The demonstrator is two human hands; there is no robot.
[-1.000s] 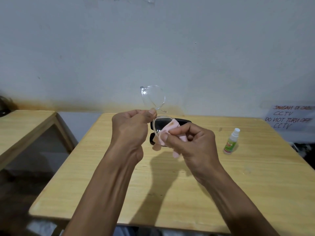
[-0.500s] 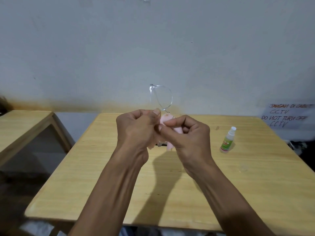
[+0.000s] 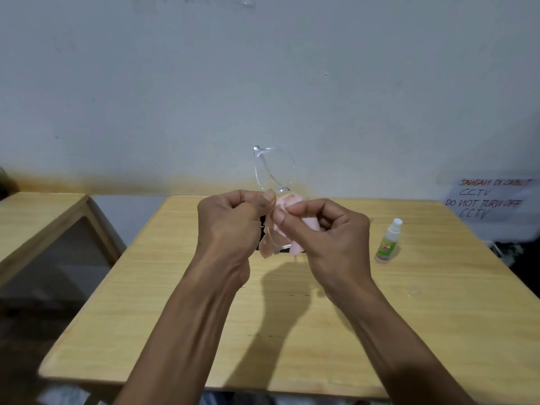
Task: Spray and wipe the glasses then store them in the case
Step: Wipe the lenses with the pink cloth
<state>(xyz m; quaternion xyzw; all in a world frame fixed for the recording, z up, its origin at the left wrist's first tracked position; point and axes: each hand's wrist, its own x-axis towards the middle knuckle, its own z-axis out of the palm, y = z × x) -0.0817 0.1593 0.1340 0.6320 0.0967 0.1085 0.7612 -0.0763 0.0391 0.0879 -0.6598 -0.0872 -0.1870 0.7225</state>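
Observation:
Clear-framed glasses (image 3: 274, 169) are held upright above the wooden table (image 3: 380, 317), one lens sticking up past my fingers. My left hand (image 3: 233, 226) pinches the frame near the bridge. My right hand (image 3: 330, 235) presses a pink cloth (image 3: 287, 226) around the lower lens, thumb and fingers closed on it. The black case (image 3: 263, 222) lies on the table behind my hands, almost fully hidden. A small white spray bottle (image 3: 388, 242) with a green label stands upright to the right of my right hand.
A second wooden table (image 3: 35, 223) stands to the left across a gap. A handwritten paper sign (image 3: 491, 200) hangs on the wall at the right. Dark clutter sits on the floor by the table's right edge.
My hands have drawn closer together and the cloth now covers the lower lens. The case, visible a second ago, is hidden behind my hands. The upper lens has shifted slightly right.

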